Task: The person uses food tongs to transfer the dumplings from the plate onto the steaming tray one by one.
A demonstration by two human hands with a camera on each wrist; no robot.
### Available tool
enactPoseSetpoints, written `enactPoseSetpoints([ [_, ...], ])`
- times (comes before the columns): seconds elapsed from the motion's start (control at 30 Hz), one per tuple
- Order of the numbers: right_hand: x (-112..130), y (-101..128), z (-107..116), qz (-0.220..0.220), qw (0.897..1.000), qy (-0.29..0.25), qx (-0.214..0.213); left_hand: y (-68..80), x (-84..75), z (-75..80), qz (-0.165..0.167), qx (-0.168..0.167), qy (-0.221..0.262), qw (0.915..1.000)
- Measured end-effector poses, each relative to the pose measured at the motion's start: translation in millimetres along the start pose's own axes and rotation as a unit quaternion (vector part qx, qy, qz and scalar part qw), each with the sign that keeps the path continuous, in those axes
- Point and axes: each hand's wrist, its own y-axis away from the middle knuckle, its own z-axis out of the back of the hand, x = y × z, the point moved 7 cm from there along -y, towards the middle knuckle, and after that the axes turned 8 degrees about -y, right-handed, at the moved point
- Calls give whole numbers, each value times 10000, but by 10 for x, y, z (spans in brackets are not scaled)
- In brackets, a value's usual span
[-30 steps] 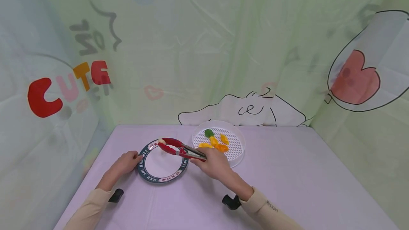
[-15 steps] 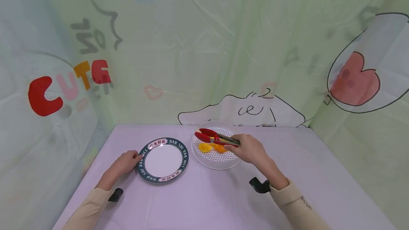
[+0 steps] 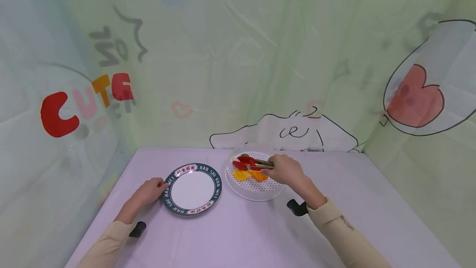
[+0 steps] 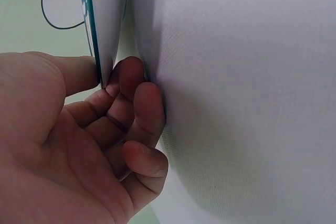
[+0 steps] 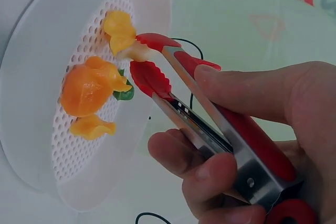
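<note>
In the head view my left hand is at the left rim of a white plate with a dark green lettered border. The left wrist view shows its thumb on one face of the rim and fingertips on the other. My right hand grips red-tipped metal tongs over a round white perforated basket. A pale cream piece lies between the tong tips, touching or close to a yellow piece. An orange piece and a partly hidden green piece lie in the basket.
A lilac cloth covers the table. Printed curtains enclose its back and sides. The plate and the basket stand side by side with a narrow gap between them. Black devices are worn at both wrists.
My right hand has carried the tongs and pale piece right, from above the plate to the basket, then lowered them among the pieces. My left hand keeps its place at the plate's rim.
</note>
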Motion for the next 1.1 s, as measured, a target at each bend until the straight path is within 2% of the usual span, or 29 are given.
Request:
enactPoseSetpoints([
  [0.5, -88, 38, 16, -76, 9996, -257, -9, 8, -15, 6, -21, -50, -90, 9999],
  [0.73, -5, 249, 47, -20, 9965, -686, -470, 41, -39, 15, 10, -40, -66, 10000],
  [0.83, 134, 433, -90, 129, 9936, -891, -688, 18, -14, 5, 18, -25, -41, 10000],
  [0.9, 234, 548, -272, 273, 9912, -1107, -680, 4, -4, 2, 8, -13, -40, 10000],
  [1.1, 407, 749, -954, 439, 9834, -1760, 10, -9, -18, -1, 101, 38, -74, 9999],
])
